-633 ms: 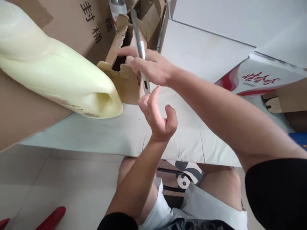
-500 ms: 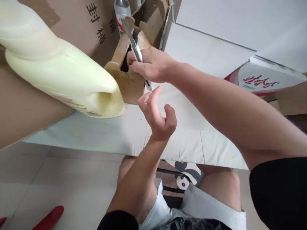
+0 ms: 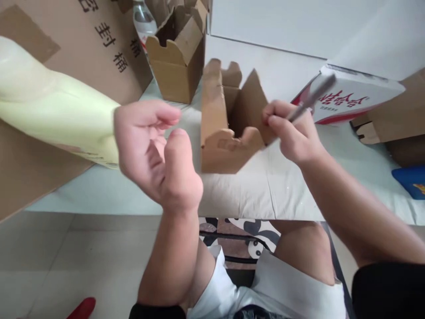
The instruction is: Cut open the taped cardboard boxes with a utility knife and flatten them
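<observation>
At far left we see a pale yellow jug (image 3: 49,115) lying against a big carton (image 3: 83,48). Our left hand (image 3: 149,150) hovers empty, fingers loosely spread. The small open cardboard box (image 3: 222,141) stands on the white table (image 3: 259,190), and our right hand (image 3: 292,133) touches its right flap, clasping a grey knife (image 3: 310,99).

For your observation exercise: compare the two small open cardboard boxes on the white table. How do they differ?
The near box lies by the right hand, which holds a grey tool; the far box stands untouched. The near box's flaps splay wide; the far box's stand more upright. Both are plain brown cardboard.
</observation>
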Demonstrator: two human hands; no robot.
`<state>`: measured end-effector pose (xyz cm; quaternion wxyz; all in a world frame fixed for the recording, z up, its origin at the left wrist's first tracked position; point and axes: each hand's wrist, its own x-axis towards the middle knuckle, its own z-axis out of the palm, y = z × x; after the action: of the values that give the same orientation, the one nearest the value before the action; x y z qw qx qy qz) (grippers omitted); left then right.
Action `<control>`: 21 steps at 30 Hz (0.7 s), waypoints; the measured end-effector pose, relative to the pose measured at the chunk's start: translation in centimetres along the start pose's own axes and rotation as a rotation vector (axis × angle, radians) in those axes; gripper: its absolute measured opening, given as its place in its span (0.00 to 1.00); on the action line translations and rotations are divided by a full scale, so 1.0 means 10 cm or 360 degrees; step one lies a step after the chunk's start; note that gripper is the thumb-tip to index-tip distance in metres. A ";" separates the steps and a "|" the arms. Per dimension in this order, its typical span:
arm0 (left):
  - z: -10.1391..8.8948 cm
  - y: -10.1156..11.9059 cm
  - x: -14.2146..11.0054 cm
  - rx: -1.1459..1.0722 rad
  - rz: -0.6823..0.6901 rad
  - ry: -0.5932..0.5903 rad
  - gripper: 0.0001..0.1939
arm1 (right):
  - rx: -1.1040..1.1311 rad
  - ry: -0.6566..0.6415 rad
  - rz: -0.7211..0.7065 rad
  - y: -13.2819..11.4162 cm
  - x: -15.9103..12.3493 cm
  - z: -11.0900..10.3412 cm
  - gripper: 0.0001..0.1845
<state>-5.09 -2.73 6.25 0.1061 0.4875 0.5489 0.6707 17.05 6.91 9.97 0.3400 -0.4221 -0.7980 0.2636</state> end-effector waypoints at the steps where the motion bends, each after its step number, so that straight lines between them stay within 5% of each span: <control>1: 0.08 0.01 0.01 -0.0039 0.0017 0.0040 0.09 | 0.0037 0.0091 0.0027 0.02 -0.20 -0.13 0.14; 5: 0.46 0.01 0.05 -0.0035 0.0029 -0.0330 0.14 | 0.0060 0.0247 0.0214 0.17 -0.89 -0.55 0.16; 8: 0.73 0.00 -0.01 0.0015 -0.0088 -0.0610 0.21 | 0.0083 0.0147 0.0346 0.30 -1.14 -0.68 0.18; 12: 1.00 -0.02 -0.14 0.0142 -0.0043 -0.0858 0.23 | 0.0300 -0.0105 0.0292 0.32 -1.11 -0.67 0.14; 16: 1.10 -0.07 -0.18 0.0398 -0.0010 -0.1021 0.17 | 0.0416 -0.0037 0.0180 0.28 -0.98 -0.62 0.09; 21: 1.03 -0.10 -0.10 0.0351 -0.0058 -0.0864 0.18 | 0.0569 -0.0137 -0.0071 0.38 -1.01 -0.58 0.16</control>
<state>2.98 3.44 4.08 0.2073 0.6478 0.5786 0.4501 27.54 0.99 7.69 0.3809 -0.3256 -0.7613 0.4114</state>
